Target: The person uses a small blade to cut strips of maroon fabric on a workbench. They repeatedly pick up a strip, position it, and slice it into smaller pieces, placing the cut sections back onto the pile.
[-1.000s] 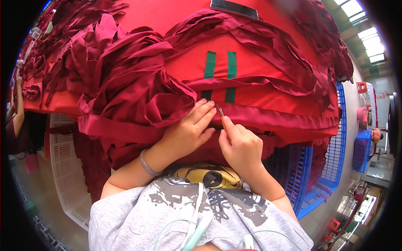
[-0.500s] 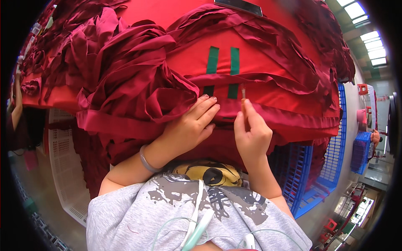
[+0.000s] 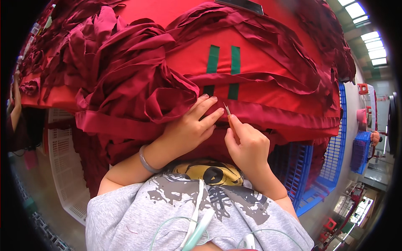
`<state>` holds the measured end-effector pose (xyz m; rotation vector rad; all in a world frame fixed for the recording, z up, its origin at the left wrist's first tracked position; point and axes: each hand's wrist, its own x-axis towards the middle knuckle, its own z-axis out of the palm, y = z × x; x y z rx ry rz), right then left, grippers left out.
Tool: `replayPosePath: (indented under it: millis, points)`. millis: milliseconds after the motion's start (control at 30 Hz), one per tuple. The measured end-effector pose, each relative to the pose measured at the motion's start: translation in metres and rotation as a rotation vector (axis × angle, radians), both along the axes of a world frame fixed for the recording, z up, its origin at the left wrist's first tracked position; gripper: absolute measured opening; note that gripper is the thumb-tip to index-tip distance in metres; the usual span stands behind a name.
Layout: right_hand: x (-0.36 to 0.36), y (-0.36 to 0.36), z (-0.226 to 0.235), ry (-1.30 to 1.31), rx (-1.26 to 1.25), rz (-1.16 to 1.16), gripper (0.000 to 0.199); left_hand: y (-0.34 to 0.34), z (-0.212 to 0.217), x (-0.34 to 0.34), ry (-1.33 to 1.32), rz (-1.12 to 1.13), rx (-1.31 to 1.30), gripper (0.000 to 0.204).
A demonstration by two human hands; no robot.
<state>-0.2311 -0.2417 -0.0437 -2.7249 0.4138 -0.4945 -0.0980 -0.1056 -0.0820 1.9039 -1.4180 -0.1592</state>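
A dark red fabric strip (image 3: 280, 118) runs along the near edge of the red-covered table (image 3: 188, 58). On it my left hand (image 3: 188, 129) lies with fingers stretched out, fingertips pressing the cloth beside a heaped tangle of the same strips (image 3: 125, 71). My right hand (image 3: 250, 146) is closed round a slim seam ripper (image 3: 228, 110). Its forked metal tip points away from me, just right of my left fingertips and over the strip. Most of the handle is hidden in my fingers. Beyond the hands, two green tape marks (image 3: 235, 60) stand side by side, crossed by another strip (image 3: 259, 78).
A dark flat device (image 3: 240, 6) rests at the table's far side. Below the table edge stand a white perforated basket (image 3: 63, 167) at left and a blue plastic crate (image 3: 331, 167) at right, with red fabric hanging near them. Another person's arm (image 3: 16, 108) shows at far left.
My right hand has moved left and a little nearer to me, bringing the seam ripper from the right green mark to beside my left fingers. My left index finger has spread slightly rightward.
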Motion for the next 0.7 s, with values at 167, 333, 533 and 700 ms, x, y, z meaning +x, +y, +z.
replayPosePath:
  millis: [167,333,533,700]
  points:
    - [0.014,-0.003,-0.011,-0.124,-0.024,-0.028,0.035,-0.001,0.0,-0.001,-0.005,-0.009,-0.007,0.046]
    - [0.031,-0.02,-0.006,-0.477,0.159,-0.05,0.033,0.0,-0.002,0.0,-0.007,-0.008,0.007,0.047]
    - [0.051,-0.029,-0.002,-0.055,0.228,0.067,0.01,0.001,-0.002,0.001,-0.017,-0.014,-0.014,0.047]
    - [0.063,-0.031,-0.012,-0.213,0.284,0.069,0.006,0.002,-0.008,-0.001,-0.085,0.006,0.009,0.049]
